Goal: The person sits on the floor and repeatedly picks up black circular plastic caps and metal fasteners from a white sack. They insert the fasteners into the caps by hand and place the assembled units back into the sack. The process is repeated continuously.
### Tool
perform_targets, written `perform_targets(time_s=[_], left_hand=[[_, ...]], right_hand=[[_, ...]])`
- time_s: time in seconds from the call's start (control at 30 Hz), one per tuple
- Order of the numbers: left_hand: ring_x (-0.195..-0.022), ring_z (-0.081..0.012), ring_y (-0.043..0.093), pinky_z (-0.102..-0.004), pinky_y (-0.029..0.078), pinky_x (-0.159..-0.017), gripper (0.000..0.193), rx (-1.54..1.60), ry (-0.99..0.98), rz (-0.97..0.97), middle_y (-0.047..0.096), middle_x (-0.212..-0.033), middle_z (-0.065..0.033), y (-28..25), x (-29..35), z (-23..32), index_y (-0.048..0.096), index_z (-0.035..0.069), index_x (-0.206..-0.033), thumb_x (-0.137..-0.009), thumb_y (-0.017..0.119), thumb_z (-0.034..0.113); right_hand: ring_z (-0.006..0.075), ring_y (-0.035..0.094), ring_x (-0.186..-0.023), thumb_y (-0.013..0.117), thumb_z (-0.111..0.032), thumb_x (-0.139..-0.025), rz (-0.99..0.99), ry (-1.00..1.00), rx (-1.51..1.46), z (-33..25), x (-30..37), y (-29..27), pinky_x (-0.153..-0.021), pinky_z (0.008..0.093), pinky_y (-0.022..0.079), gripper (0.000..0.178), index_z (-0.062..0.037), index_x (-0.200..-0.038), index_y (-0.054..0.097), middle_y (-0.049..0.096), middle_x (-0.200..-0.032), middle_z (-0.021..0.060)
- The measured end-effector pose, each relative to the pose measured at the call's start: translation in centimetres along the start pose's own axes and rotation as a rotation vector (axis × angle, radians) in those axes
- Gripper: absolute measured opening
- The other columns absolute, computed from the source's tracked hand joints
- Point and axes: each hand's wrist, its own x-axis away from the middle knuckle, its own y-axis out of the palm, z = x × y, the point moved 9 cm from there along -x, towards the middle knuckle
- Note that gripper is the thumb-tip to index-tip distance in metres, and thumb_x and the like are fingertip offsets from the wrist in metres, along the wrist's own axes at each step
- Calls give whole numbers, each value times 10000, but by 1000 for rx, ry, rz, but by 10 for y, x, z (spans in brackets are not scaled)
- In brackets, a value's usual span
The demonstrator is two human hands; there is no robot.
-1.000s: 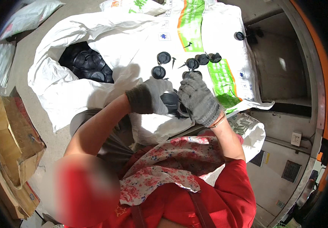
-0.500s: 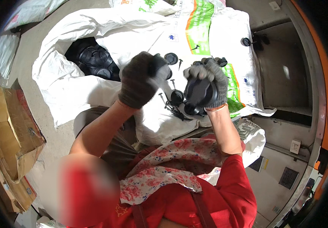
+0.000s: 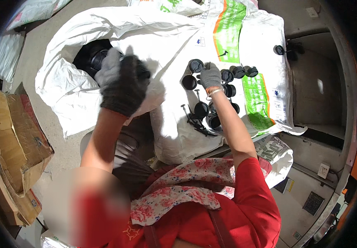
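Note:
My left hand (image 3: 122,89), in a grey work glove and blurred by motion, is over the mouth of a white woven sack (image 3: 54,78). A black ribbed round part (image 3: 142,70) shows at its fingers, seemingly gripped. Inside the sack lie more black round parts (image 3: 97,58). My right hand (image 3: 210,77), also gloved, is lowered onto the white work surface, fingers drawn together beside a black cap (image 3: 196,65). What those fingertips hold is hidden. Around it stand several more black caps (image 3: 239,72), with thin black pegs (image 3: 199,126) piled nearer me.
White sacking with a green and orange stripe (image 3: 232,29) covers the surface. One loose black peg (image 3: 223,54) and a capped part (image 3: 279,50) lie farther off. Open cardboard boxes (image 3: 17,136) stand at the left; a metal cabinet (image 3: 310,177) is at the right.
My left hand has swung left to the sack mouth with a black round part. My right hand has left the black round part it gripped and moved left and down among the small caps.

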Motion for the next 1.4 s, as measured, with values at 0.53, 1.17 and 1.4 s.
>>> perform_targets(time_s=[0.53, 1.17, 1.4], left_hand=[[-966, -321, 608, -372, 500, -824, 379, 951, -47, -394, 607, -1046, -161, 44, 14, 40, 596, 27, -999, -771, 692, 314], [-701, -258, 636, -352, 512, -665, 251, 596, 500, -115, 638, -841, -120, 25, 32, 135, 615, 36, -975, -747, 609, 140], [-1013, -177, 557, -314, 463, -890, 365, 2073, -248, -743, 586, -1108, -77, 62, 45, 131, 556, 29, -1141, -867, 608, 264]], right_hand=[[327, 635, -844, 512, -330, -845, -368, 150, 268, 79, 52, 53, -700, 391, 494, 317, -55, -842, 668, 662, -840, 181], [196, 551, -639, 544, -250, -828, -988, -167, -481, -125, 160, -143, -634, 338, 475, 209, -55, -764, 581, 569, -734, 70], [182, 626, -789, 569, -201, -884, -406, 202, -1433, -144, 134, -111, -744, 307, 532, 194, -14, -920, 607, 650, -853, 96]])
